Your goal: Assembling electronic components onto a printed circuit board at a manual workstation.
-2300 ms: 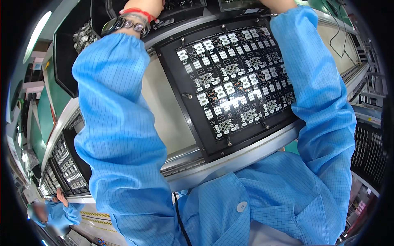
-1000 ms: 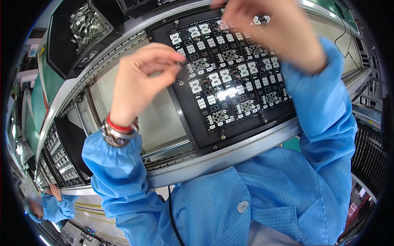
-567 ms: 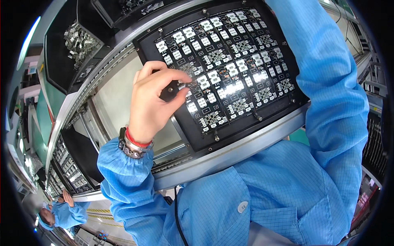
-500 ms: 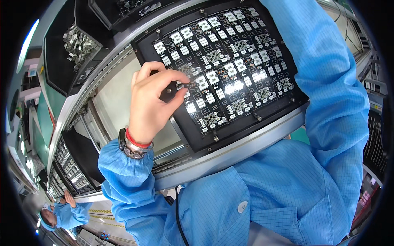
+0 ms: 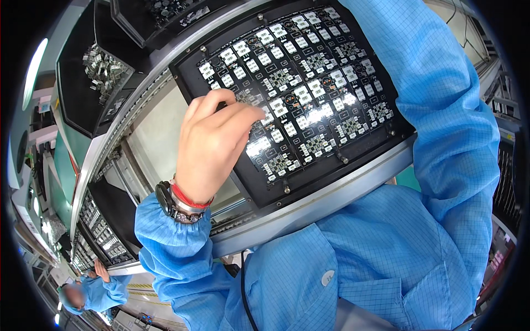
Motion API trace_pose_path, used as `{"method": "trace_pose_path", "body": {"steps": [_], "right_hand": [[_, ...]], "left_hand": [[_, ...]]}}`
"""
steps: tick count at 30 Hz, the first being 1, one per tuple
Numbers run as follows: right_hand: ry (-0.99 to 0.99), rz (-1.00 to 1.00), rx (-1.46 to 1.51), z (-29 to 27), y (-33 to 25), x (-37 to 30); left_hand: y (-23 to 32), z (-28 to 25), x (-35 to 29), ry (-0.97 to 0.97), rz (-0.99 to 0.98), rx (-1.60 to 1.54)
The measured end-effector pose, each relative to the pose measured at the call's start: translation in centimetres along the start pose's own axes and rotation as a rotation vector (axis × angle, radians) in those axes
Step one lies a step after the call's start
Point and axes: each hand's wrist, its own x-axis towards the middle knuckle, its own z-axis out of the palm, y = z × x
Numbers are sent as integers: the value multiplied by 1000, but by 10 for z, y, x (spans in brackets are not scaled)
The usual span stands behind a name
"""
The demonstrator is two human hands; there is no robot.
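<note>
Between the conveyor's metal rails (image 5: 326, 193), a panel of printed circuit boards (image 5: 298, 91) sits in a black carrier (image 5: 256, 185), rows of white rectangular parts facing up. Over its left side, the left hand (image 5: 212, 143) has its fingers curled and bunched, tips at the panel or just above it; the thumb is mostly hidden, so I cannot tell whether they pinch a small part. The right hand is out of view; only its blue sleeve (image 5: 441, 83) shows, reaching past the panel's right side. Good work here seems to call for light, precise fingertip contact, with wristwatch (image 5: 164, 197) and sleeves clear of neighbouring parts and the carrier's metal posts (image 5: 342, 160). Beyond the far rail, a black bin (image 5: 72, 99) holds loose metal pieces (image 5: 105, 69).
</note>
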Motion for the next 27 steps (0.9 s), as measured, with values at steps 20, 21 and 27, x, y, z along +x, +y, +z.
{"method": "trace_pose_path", "body": {"steps": [20, 21, 27], "right_hand": [[862, -220, -372, 23, -31, -57], [866, -275, -304, 27, -36, -60], [749, -428, -181, 71, -75, -76]], "left_hand": [[-2, 4, -6, -37, -120, -179], [-3, 3, -6, -39, -94, -171], [3, 2, -9, -51, -22, -58]]}}
